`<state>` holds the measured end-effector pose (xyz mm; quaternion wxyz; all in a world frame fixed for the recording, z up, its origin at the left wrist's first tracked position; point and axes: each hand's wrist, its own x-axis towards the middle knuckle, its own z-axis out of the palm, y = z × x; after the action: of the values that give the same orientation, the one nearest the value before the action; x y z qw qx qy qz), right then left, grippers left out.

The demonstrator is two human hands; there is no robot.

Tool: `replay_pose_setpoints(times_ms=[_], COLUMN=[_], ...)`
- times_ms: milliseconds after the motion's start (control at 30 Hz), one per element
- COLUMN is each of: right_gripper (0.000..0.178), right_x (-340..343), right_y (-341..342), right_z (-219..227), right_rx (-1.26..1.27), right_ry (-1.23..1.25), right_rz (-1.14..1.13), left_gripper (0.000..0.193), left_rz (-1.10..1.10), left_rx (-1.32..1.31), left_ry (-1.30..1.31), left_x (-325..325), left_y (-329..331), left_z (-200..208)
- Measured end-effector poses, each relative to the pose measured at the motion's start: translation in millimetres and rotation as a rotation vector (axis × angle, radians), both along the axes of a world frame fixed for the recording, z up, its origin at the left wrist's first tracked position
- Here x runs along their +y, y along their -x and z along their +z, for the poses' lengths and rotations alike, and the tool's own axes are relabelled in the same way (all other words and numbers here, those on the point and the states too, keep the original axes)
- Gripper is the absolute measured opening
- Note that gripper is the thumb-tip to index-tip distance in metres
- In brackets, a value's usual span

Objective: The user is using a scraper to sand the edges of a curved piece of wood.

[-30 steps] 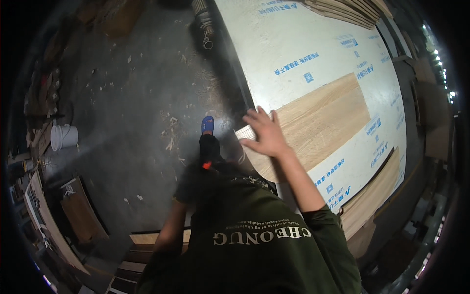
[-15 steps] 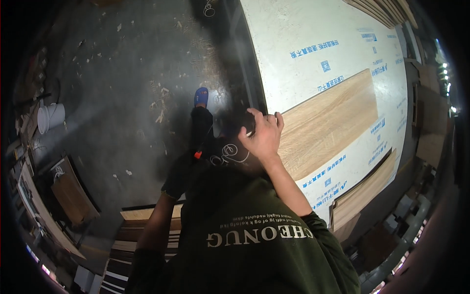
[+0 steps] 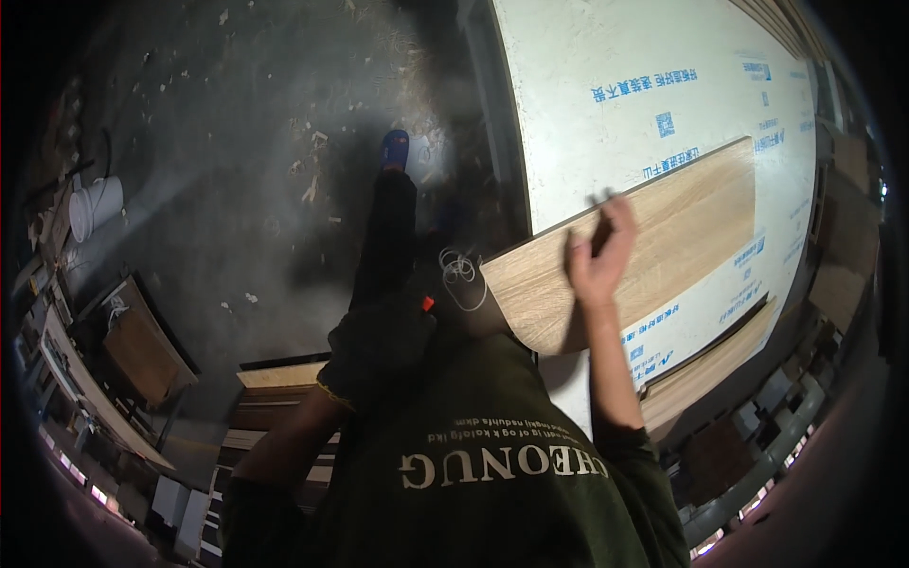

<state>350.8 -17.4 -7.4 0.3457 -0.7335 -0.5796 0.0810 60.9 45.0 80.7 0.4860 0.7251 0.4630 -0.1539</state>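
Note:
My right hand [image 3: 604, 254] is bare, its thumb apart and its fingers partly bent and blurred. It is over a long wood-grain board [image 3: 677, 222], near the board's far edge; I cannot tell whether it touches. My left hand [image 3: 383, 341], in a dark glove, is in front of my body. Its fingers are hard to make out against the dark clothing. A small orange-red piece [image 3: 428, 304] shows at the glove's fingers, on something too dark to name. A pale curled strand [image 3: 459, 268] hangs between the glove and the board's near left corner.
The board lies on a white printed sheet [image 3: 568, 104] at right, its left end overhanging. More wood-grain panels [image 3: 710, 364] lie at its near edge, with strips [image 3: 772, 24] far right. Scraps [image 3: 312, 189] litter the floor; a white bucket [image 3: 97, 208] stands left.
My right hand has moved right, from the board's left end to above it. The board's left end now sticks out past the sheet. My gloved left hand has shifted right with the orange-red piece.

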Motion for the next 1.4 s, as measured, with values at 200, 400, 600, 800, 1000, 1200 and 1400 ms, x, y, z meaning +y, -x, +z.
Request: replay_pose_setpoints(times_ms=[200, 400, 600, 800, 1000, 1200, 1400], right_gripper=[0.058, 0.058, 0.056, 0.055, 0.053, 0.057, 0.045], right_x=[9, 7, 5, 5, 3, 1, 10], right_y=[-108, -129, -133, -134, -135, -137, -143], right_z=[3, -4, -6, -4, -7, -6, -2], right_rx=[-0.080, -0.134, -0.135, -0.149, -0.147, -0.135, -0.312], right_ry=[0.182, 0.157, 0.181, 0.173, 0.156, 0.137, 0.119], right_rz=[-0.405, -0.440, -0.440, -0.440, -0.436, -0.448, -0.232], left_gripper=[0.036, 0.034, 0.034, 0.031, 0.032, 0.026, 0.022], left_rz=[-0.593, -0.311, -0.387, -0.686, -0.585, -0.399, 0.091], left_rx=[0.124, -0.058, 0.126, 0.011, 0.096, 0.248, 0.169], left_ry=[-0.914, -0.624, -0.347, -0.742, -0.546, 0.041, -0.035], left_x=[-12, -10, -1, 6, -2, 17, 20], left_y=[-8, -23, -31, -24, -23, -19, -55], left_z=[-4, -4, 11, 5, -10, -52, -52])
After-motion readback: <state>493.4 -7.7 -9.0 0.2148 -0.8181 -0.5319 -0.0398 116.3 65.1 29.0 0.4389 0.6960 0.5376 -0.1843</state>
